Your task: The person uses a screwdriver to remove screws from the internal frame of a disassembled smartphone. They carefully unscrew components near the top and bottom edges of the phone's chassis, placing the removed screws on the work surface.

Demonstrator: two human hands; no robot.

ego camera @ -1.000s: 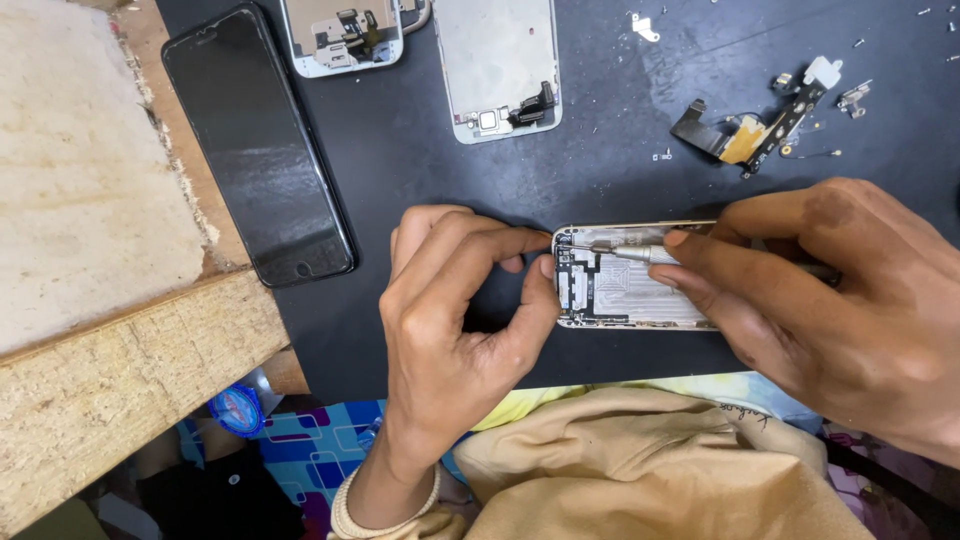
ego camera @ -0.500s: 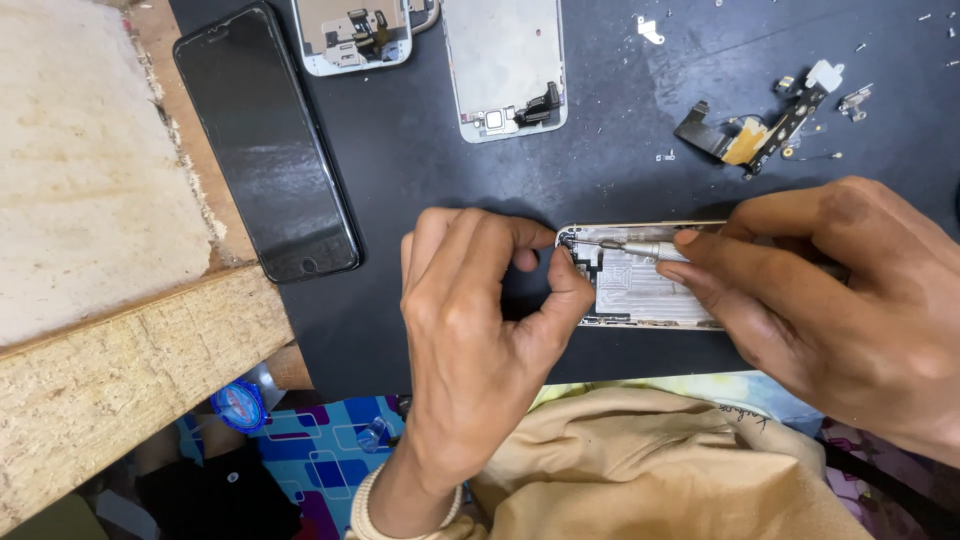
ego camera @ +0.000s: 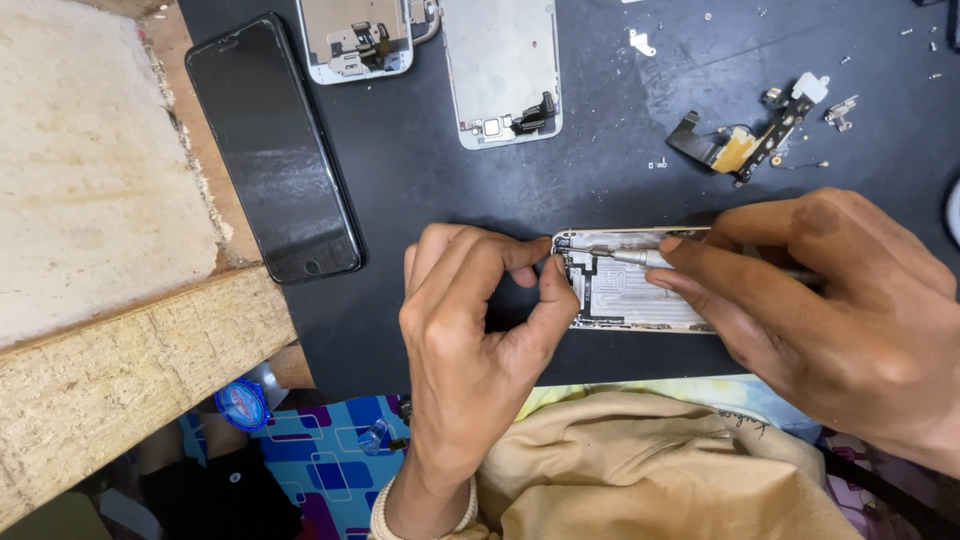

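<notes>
Phone housing [ego camera: 630, 295], a bare silver metal shell lying open side up, sits near the front edge of the dark work mat [ego camera: 600, 170] with its long axis running left to right; the end with small dark parts faces left, and the far end is hidden under the right hand [ego camera: 830, 310]. Inside it shows a pale, finely lined plate framed by a thin bright rim. The left hand [ego camera: 470, 330] pinches the shell's left end, thumb against the near corner and fingers curled over the top. The right hand is closed on a slim metal tool [ego camera: 625, 256] that lies almost level, its tip pointing left into the upper left corner of the shell. Behind, well apart, lies a small black and gold flex part [ego camera: 745, 145] among loose tiny screws, and farther left two opened pale phone backs [ego camera: 500, 65] stand side by side. A black glass screen panel [ego camera: 275, 150] lies lengthwise, slightly tilted, beside a rough chipboard slab [ego camera: 90, 200]. Tan cloth [ego camera: 650, 470] bunches below the mat's edge.
</notes>
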